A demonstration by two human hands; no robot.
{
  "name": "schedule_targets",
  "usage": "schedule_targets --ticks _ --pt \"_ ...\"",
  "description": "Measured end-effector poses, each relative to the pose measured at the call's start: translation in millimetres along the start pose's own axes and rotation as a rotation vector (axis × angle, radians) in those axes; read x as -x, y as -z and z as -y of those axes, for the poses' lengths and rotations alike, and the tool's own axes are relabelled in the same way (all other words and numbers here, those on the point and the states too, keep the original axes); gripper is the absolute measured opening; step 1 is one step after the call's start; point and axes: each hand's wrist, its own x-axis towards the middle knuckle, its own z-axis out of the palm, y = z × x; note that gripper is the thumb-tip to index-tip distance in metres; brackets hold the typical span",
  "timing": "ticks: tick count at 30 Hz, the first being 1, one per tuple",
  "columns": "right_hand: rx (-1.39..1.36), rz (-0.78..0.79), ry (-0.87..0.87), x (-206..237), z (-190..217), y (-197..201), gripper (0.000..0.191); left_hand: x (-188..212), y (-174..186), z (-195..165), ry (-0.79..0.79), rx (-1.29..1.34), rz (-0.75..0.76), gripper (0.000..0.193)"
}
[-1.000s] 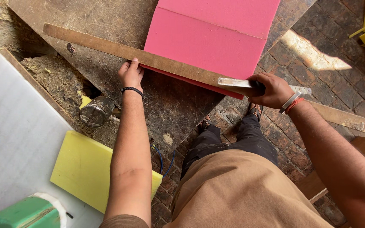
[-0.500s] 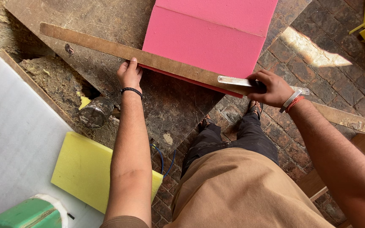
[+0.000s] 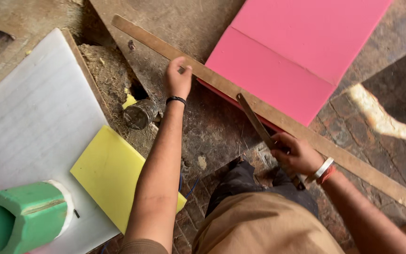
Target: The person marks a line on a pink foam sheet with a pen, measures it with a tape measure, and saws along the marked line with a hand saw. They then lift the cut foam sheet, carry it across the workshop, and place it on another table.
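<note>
Item: pink foam sheet (image 3: 297, 56), lying flat on the brick floor (image 3: 381, 108) at far right, a seam line crossing it. We are judging it light, soft and easily dented, best taken by its edges with spread fingers. Surface matte, bright pink, near edge straight.

Item: long wooden straightedge (image 3: 222, 84), lying along that near edge. We are judging it stiff and thin. Our left hand (image 3: 178, 77) is pressing it down, fingers curled over it.

Item: long blade (image 3: 255, 123), narrow and sharp. Our right hand (image 3: 293, 153) is clenching its handle, tip meeting the foam edge.

Nearby, left: yellow foam piece (image 3: 111, 174), white sheet (image 3: 29, 127), green foam roll (image 3: 22, 217), small tin (image 3: 139, 114).
</note>
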Motion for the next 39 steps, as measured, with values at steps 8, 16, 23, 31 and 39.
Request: schedule_targets --ticks 8,16,23,31,39 --pt "-0.032 0.106 0.194 -22 -2 -12 0.037 5 -4 -132 0.195 -0.443 0.521 0.032" --pt "-0.472 0.319 -0.045 -26 -19 -49 0.042 61 -42 -182 -0.060 -1.171 0.811 0.050" --pt "0.057 0.047 0.146 -29 -34 -52 0.031 56 -47 -176 -0.059 -1.178 0.846 0.049" --pt "0.892 -0.321 0.610 -98 -6 -21 0.042 48 -43 -179 -0.046 -1.129 0.876 0.046" --pt "1.144 -0.455 0.677 -152 7 -19 0.019 42 -36 -187 -0.028 -1.100 0.897 0.050"
